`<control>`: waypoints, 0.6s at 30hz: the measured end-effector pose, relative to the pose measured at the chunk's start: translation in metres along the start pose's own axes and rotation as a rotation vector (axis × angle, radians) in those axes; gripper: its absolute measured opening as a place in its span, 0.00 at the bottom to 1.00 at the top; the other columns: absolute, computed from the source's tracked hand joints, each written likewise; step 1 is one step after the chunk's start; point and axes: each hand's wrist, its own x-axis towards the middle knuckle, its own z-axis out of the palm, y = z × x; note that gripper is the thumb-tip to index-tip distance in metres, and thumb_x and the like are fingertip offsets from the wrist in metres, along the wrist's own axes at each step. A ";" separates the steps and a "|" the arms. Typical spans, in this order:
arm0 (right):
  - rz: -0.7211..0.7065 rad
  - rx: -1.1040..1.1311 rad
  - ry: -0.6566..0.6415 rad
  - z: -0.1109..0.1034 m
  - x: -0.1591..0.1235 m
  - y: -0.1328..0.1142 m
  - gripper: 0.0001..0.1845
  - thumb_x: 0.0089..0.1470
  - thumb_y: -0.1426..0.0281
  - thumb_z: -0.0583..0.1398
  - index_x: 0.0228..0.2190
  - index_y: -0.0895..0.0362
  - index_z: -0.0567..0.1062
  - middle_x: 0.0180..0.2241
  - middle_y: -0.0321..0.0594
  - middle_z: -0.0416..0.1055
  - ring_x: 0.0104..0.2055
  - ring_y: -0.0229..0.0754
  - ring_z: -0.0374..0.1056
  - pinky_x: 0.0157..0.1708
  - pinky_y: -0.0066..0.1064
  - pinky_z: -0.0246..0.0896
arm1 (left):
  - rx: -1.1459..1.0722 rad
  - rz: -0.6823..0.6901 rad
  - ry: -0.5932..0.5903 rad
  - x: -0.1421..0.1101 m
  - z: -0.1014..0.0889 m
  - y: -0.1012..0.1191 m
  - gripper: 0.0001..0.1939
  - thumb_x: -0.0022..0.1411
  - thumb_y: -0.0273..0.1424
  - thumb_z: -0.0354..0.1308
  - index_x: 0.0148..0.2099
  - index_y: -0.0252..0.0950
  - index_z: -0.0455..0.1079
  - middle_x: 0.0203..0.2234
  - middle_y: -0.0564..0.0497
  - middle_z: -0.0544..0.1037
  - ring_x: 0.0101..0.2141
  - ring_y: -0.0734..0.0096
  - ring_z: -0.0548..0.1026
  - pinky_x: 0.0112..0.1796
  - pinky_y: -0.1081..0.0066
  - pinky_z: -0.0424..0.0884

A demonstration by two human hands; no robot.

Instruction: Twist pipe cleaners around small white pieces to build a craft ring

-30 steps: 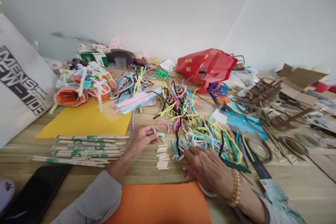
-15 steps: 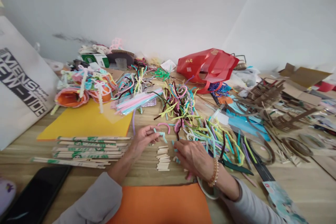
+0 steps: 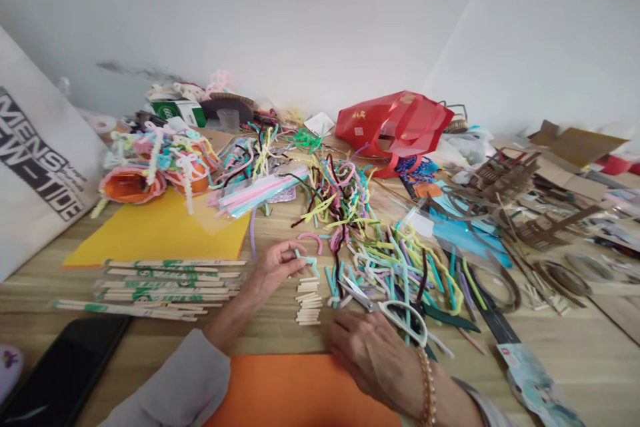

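Observation:
My left hand (image 3: pixel 280 261) pinches a short, bent light-blue pipe cleaner (image 3: pixel 311 263) between thumb and fingers. Just right of it, a column of short cut wooden sticks (image 3: pixel 309 300) lies on the table. My right hand (image 3: pixel 373 357), wearing a bead bracelet, is low over the back right edge of the orange sheet (image 3: pixel 295 390). Its fingers are curled down and mostly hidden, so what they hold cannot be made out. Scissors (image 3: pixel 400 317) with white handles lie just beyond it, blades on loose cut pipe cleaners (image 3: pixel 333 283).
A tangle of pipe cleaners (image 3: pixel 345 190) spreads over the middle. At left are wrapped chopsticks (image 3: pixel 173 283), a yellow sheet (image 3: pixel 150 233) and a black phone (image 3: pixel 63 367). A red bag (image 3: pixel 395 123) stands at the back; brown cardboard pieces (image 3: pixel 510 180) crowd the right.
My right hand has drawn back toward me from the cut pipe cleaners, uncovering the scissors. My left hand still pinches the blue piece in nearly the same place.

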 end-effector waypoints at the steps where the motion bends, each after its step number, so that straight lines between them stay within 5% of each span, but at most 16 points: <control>1: 0.006 0.013 0.009 0.000 -0.001 0.001 0.04 0.58 0.73 0.52 0.33 0.55 0.67 0.34 0.37 0.70 0.32 0.39 0.65 0.28 0.30 0.48 | 0.010 0.003 -0.011 -0.001 0.001 0.001 0.12 0.48 0.33 0.63 0.35 0.33 0.69 0.20 0.55 0.74 0.22 0.75 0.71 0.27 0.76 0.64; 9: 0.108 -0.007 0.061 -0.007 0.015 0.021 0.07 0.60 0.71 0.51 0.32 0.55 0.68 0.34 0.38 0.71 0.34 0.39 0.67 0.29 0.31 0.47 | 0.211 0.116 -0.027 -0.001 0.000 -0.002 0.15 0.50 0.33 0.60 0.41 0.32 0.68 0.14 0.60 0.66 0.19 0.75 0.66 0.24 0.76 0.60; 14: 0.088 -0.068 0.058 -0.009 0.035 0.024 0.08 0.60 0.71 0.51 0.32 0.56 0.68 0.33 0.38 0.71 0.33 0.39 0.67 0.29 0.30 0.48 | 0.364 0.192 0.022 0.001 -0.001 -0.009 0.20 0.49 0.31 0.60 0.47 0.34 0.68 0.19 0.55 0.73 0.21 0.72 0.68 0.25 0.75 0.60; 18: 0.093 -0.122 0.077 -0.004 0.050 0.026 0.11 0.62 0.69 0.49 0.31 0.56 0.68 0.32 0.39 0.71 0.31 0.38 0.67 0.26 0.30 0.48 | 0.553 0.222 0.066 0.000 -0.002 -0.008 0.08 0.48 0.28 0.59 0.34 0.37 0.73 0.17 0.55 0.72 0.20 0.72 0.67 0.25 0.75 0.60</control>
